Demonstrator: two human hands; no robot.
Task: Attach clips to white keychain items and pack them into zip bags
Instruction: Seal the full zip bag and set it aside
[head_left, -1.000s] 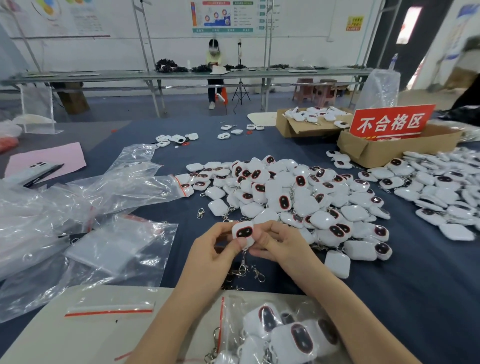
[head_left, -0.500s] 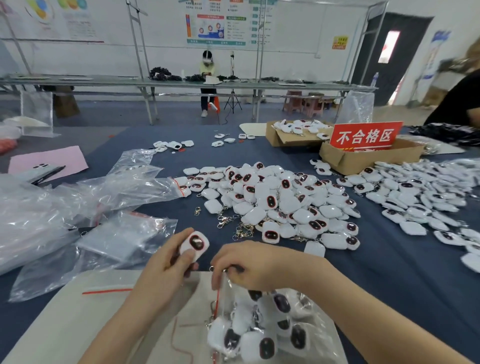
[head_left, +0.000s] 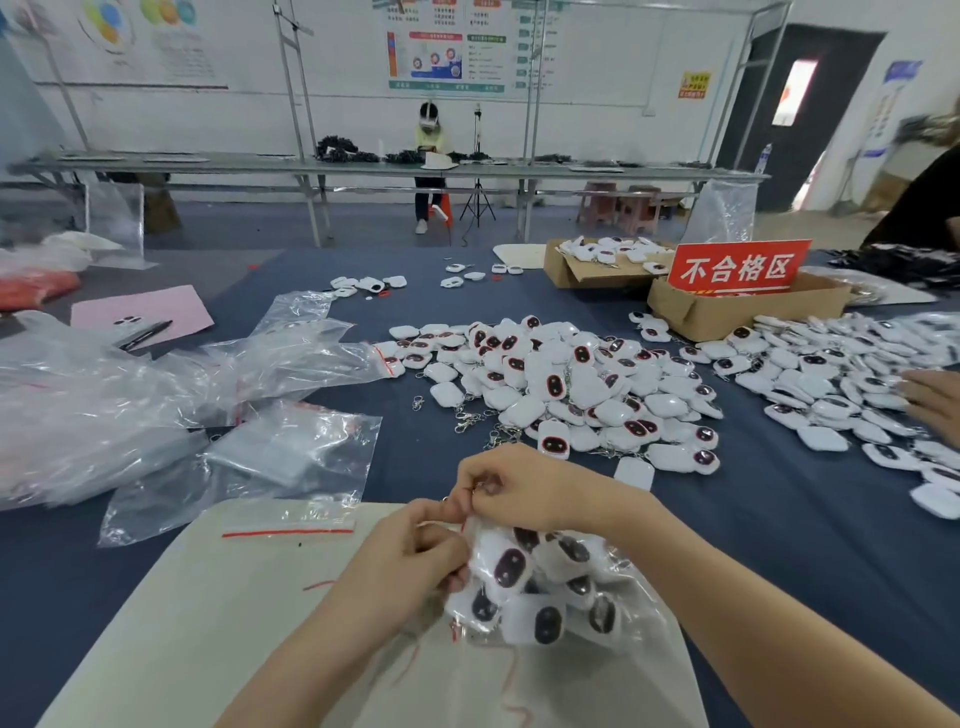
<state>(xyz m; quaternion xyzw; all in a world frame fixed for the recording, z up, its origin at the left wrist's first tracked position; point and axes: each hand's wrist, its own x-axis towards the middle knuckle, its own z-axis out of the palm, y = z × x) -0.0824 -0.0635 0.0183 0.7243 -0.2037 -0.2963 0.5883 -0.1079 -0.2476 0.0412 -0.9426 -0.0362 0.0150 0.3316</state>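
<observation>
Keychains (head_left: 511, 569) are packed inside a zip bag (head_left: 641, 605), which is laid on a beige mat (head_left: 208, 597) at the near edge of the blue surface (head_left: 779, 519). The bag's mouth is gripped by the left hand (head_left: 410, 561) and pinched from above by the right hand (head_left: 524, 488), the fingers of both curled tight on the plastic. Beyond, a loose pile (head_left: 571, 384) is heaped, with clips (head_left: 467, 418) beside it and empty bags (head_left: 291, 452) at left.
</observation>
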